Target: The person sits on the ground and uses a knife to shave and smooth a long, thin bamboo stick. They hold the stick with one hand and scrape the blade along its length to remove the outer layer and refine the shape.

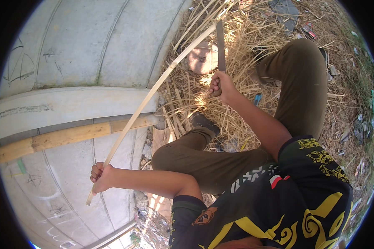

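My left hand point(100, 177) was closed round a strip point(153, 90), my right hand point(222, 87) round a knife point(221, 47); slivers point(234, 124) lay thick, this strip seemingly unfinished.

Single head-worn fisheye view, looking down, at close range

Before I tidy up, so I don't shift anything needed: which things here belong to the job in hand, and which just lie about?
In the job:
pale strip, in the left hand
long knife, in the right hand

Apparently lying about:
grey scrap
small blue object
loose straw-like pieces, perhaps offcuts
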Action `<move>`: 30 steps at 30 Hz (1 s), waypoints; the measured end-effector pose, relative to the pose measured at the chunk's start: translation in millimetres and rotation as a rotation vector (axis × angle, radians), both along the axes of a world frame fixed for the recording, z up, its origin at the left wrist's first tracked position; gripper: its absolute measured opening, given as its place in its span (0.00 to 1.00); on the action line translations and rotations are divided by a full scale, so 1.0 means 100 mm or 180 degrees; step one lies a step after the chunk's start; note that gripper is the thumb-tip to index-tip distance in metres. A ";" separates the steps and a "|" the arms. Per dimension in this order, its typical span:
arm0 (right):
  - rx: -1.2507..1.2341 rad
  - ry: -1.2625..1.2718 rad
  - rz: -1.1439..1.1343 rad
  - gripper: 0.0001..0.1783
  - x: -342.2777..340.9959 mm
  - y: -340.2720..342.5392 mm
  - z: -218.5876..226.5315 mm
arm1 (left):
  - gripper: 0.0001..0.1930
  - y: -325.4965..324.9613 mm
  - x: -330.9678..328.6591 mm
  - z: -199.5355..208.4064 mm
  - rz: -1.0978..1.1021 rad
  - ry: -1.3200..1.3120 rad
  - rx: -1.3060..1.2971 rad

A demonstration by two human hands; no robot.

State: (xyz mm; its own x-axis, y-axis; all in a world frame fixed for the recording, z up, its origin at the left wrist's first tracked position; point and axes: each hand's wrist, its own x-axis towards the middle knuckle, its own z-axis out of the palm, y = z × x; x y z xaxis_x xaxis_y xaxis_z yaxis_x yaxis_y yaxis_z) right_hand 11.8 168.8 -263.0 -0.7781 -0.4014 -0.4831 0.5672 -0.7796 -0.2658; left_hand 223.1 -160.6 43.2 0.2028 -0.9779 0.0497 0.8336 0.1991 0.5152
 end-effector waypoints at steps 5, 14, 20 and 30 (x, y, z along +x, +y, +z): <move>0.0195 0.0054 -0.0039 0.11 0.02 -0.03 0.05 | 0.37 -0.03 0.09 -0.05 -0.0125 0.0110 0.0035; 0.4818 0.1571 0.2174 0.17 0.37 0.24 -0.67 | 0.37 -0.08 0.08 -0.10 -0.0546 0.0054 -0.0082; 0.6466 0.2020 0.3999 0.25 0.71 0.49 -1.22 | 0.37 -0.15 0.06 -0.10 -0.0830 0.0155 -0.0143; 0.6821 0.3641 0.5527 0.23 0.80 0.84 -1.57 | 0.38 -0.23 0.12 -0.14 -0.1114 0.0733 -0.0133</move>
